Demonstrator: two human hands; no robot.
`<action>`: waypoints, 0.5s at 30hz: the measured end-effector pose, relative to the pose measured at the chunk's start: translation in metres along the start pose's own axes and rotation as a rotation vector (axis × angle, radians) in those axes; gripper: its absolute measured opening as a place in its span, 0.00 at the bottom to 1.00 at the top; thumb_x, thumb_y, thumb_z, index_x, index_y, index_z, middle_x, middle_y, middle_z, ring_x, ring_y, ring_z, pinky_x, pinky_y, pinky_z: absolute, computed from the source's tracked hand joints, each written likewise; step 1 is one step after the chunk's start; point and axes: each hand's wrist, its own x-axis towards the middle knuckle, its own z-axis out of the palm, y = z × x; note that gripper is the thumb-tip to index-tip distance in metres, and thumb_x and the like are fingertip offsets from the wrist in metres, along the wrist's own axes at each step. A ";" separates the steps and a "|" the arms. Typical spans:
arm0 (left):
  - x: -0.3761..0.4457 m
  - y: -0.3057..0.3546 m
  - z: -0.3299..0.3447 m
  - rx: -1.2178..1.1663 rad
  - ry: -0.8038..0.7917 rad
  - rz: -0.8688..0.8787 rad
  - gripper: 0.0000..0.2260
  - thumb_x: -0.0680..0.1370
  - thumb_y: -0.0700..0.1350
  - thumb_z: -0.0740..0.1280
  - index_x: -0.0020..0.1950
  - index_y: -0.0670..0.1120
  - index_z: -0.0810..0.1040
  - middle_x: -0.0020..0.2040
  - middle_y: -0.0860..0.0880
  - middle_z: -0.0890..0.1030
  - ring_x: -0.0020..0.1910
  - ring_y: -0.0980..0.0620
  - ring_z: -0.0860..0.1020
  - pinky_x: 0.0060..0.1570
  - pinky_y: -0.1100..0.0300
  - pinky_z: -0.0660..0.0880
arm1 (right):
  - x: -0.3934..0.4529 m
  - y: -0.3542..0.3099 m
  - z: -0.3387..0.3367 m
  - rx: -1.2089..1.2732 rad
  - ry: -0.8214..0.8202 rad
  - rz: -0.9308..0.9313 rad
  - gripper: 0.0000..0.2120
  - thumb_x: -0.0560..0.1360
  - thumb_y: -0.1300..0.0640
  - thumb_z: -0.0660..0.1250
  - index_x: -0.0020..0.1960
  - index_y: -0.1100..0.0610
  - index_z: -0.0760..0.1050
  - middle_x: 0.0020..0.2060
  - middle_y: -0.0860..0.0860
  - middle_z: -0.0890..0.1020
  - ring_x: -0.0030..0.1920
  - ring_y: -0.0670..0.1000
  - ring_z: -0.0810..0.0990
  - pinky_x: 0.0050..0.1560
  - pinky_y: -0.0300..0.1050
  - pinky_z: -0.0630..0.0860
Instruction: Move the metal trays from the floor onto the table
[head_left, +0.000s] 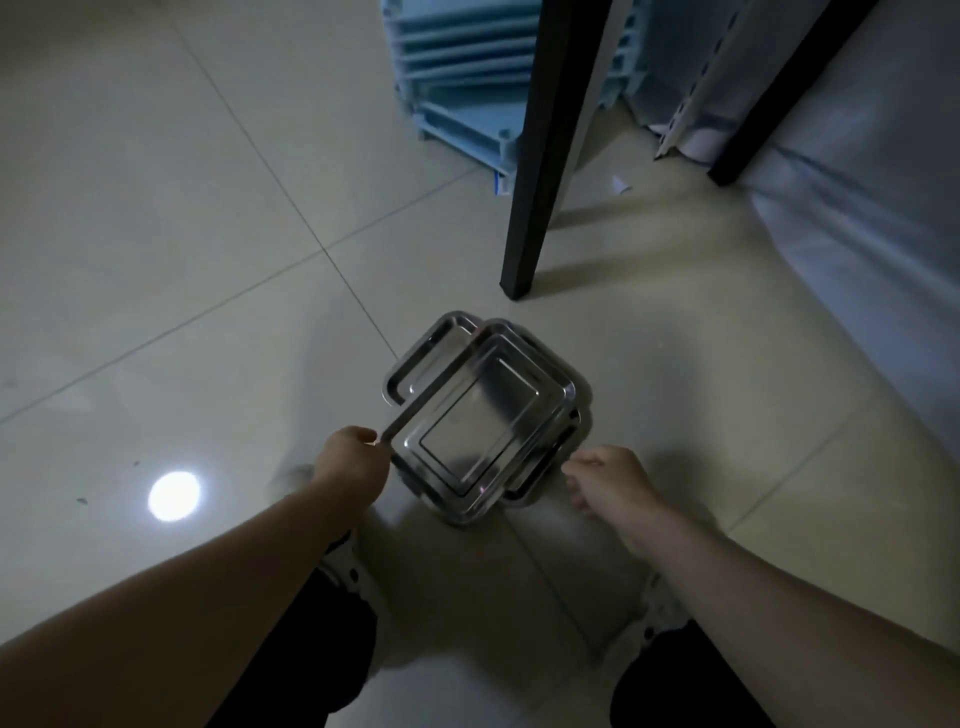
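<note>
— Nearest to us, what do you see?
— Two bare forearms reaching down over dark trousers. The left hand (347, 453) pinches the near left corner of the top metal tray (480, 415), tilting it up.
— And the other?
— The right hand (605, 480) hangs loosely curled just beside the stack's right edge, gripping nothing.
— Where are the trays?
— Piled askew on the tiled floor (156, 260), near the black desk leg (540, 156). A lower tray (426, 358) sticks out at the far left.
</note>
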 end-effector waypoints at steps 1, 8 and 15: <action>0.008 -0.003 0.005 0.011 -0.005 -0.001 0.19 0.80 0.43 0.64 0.71 0.41 0.71 0.64 0.42 0.77 0.52 0.49 0.74 0.52 0.59 0.70 | 0.009 0.005 0.008 0.032 -0.003 0.035 0.04 0.74 0.60 0.66 0.42 0.55 0.78 0.37 0.55 0.81 0.37 0.56 0.79 0.40 0.49 0.77; 0.062 -0.018 0.031 0.108 -0.025 0.008 0.22 0.81 0.43 0.62 0.75 0.42 0.65 0.71 0.42 0.72 0.68 0.44 0.72 0.65 0.52 0.69 | 0.060 0.025 0.058 0.185 -0.047 0.245 0.04 0.78 0.60 0.64 0.44 0.56 0.74 0.39 0.55 0.80 0.40 0.56 0.82 0.41 0.50 0.80; 0.098 -0.022 0.043 0.184 -0.085 0.025 0.25 0.81 0.46 0.61 0.77 0.43 0.61 0.74 0.42 0.68 0.69 0.43 0.71 0.66 0.52 0.68 | 0.089 0.030 0.087 0.280 -0.131 0.345 0.07 0.79 0.56 0.62 0.55 0.57 0.73 0.43 0.54 0.79 0.46 0.55 0.82 0.47 0.50 0.80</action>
